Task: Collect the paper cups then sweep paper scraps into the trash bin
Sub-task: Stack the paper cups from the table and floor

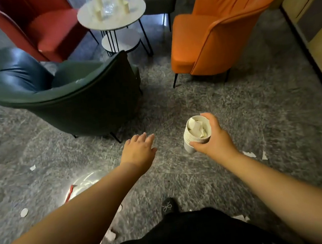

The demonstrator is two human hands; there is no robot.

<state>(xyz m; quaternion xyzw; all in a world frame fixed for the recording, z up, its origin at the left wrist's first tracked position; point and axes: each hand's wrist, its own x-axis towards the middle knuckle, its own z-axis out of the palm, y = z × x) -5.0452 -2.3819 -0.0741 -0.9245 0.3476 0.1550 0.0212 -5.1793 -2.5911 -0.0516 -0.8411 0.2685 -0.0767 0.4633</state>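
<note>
Over the grey carpet (232, 104), at my two o'clock, my right hand (214, 138) has its fingers (194, 143) curled round a stack of paper cups (194, 136) with crumpled paper in the top one. My left hand (138, 150) reaches to twelve o'clock with straight fingers, holding nothing, while paper scraps (24, 212) lie on the carpet from four to nine o'clock.

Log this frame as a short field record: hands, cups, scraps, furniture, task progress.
left hand: open, fingers extended, holding nothing
right hand: grips stack of paper cups
cup contents: crumpled paper in the top cup
paper scraps: several on the grey floor, left, right and near the feet
furniture: green chair, orange chair, red chair, round table
trash bin: not in view
progress: cups in hand, scraps unswept
</note>
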